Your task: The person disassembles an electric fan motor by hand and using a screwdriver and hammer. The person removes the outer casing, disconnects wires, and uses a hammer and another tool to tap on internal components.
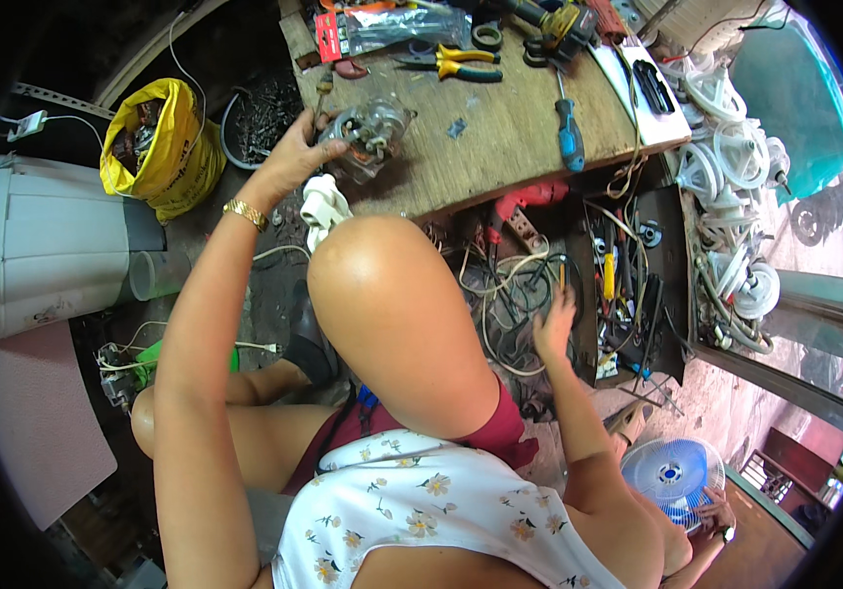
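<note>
A clear plastic container (pixel 368 137) with metal parts in it sits at the workbench's near left corner. My left hand (pixel 304 157) grips its left side, thumb over the rim and the other fingers partly hidden. Just beyond those fingers stands a small tool with a brownish handle (pixel 324 86). Lower and to the right, my right hand (pixel 556 322) is over tangled cords beside an open tool drawer (pixel 588 324). From its fingertips rises a thin yellow-and-dark stick-like tool (pixel 563 272), whose exact kind I cannot make out.
Yellow-handled pliers (pixel 466 64), a blue screwdriver (pixel 569 133) and a cordless drill (pixel 569 29) lie on the workbench (pixel 520 108). A red power tool (pixel 529 199) rests below its edge. At left stand a yellow bag (pixel 171 147) and white bin (pixel 58 240). Another person's hand (pixel 716 512) is near a fan (pixel 672 473).
</note>
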Motion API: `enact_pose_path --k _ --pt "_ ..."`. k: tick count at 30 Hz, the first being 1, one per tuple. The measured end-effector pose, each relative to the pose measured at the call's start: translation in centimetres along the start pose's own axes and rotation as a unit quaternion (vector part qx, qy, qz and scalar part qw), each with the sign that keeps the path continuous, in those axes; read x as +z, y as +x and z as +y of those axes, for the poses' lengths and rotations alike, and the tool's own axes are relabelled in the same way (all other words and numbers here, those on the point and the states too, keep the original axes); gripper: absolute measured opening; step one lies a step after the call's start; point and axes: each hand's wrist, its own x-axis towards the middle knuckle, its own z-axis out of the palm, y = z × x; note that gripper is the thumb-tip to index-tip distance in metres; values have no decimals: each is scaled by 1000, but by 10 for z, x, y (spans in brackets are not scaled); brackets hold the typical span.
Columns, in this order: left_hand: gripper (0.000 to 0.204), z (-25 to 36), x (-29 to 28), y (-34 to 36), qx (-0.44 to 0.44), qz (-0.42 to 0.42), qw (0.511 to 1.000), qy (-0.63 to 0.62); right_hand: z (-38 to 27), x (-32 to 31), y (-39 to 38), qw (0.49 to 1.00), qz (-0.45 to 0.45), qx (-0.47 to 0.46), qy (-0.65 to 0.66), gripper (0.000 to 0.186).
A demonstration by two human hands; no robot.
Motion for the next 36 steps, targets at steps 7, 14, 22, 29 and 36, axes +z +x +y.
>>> enact_pose_path --k 7,14,22,29,36 --pt "72 -7 5 -4 8 22 996 -85 2 48 -35 914 -379 121 -76 99" --pt "71 1 27 17 55 33 996 -65 111 91 -25 878 -449 64 -152 94" --pt "81 0 12 -12 27 70 994 -74 -133 -176 211 887 -456 10 76 23" --pt "88 2 10 13 14 5 997 -81 -171 -215 495 968 109 -208 95 30" --pt "98 23 12 -30 -45 58 991 -111 -185 -141 606 968 16 -91 -234 31"
